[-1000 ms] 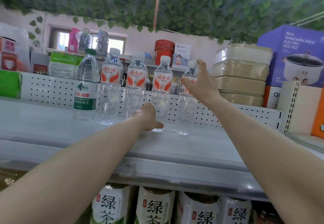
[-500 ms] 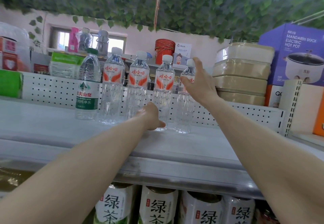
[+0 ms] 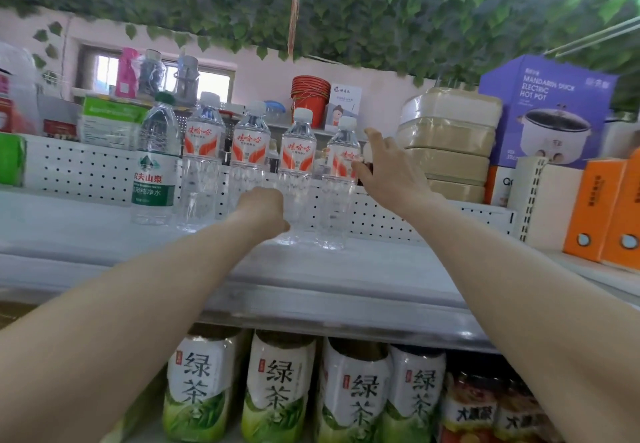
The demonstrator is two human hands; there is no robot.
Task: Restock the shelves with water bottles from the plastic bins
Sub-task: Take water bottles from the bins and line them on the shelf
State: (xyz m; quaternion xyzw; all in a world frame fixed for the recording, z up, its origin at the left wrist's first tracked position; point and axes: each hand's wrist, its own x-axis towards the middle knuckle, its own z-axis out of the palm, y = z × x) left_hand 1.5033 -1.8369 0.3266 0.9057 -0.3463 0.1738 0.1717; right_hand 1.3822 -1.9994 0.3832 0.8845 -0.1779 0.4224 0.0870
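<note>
Five water bottles stand in a row at the back of the white top shelf [image 3: 346, 279]. One has a green label [image 3: 152, 179]; the others have red labels [image 3: 202, 141]. My left hand [image 3: 265, 212] is curled low round the second bottle from the right [image 3: 298, 162], thumb at its base. My right hand [image 3: 389, 165] is just right of the rightmost bottle [image 3: 341, 165] with fingers spread. Its thumb is at the label's edge and it holds nothing. No plastic bin is in view.
A perforated white back panel [image 3: 86, 172] runs behind the row. Stacked wrapped trays [image 3: 450, 144], a purple hot-pot box [image 3: 550, 110] and orange boxes [image 3: 602, 207] stand to the right. Green tea bottles [image 3: 277, 387] fill the shelf below. Leafy vines hang overhead.
My right hand has let go of the rightmost bottle's neck and moved a little right of it. My left hand has stayed low at the bottles.
</note>
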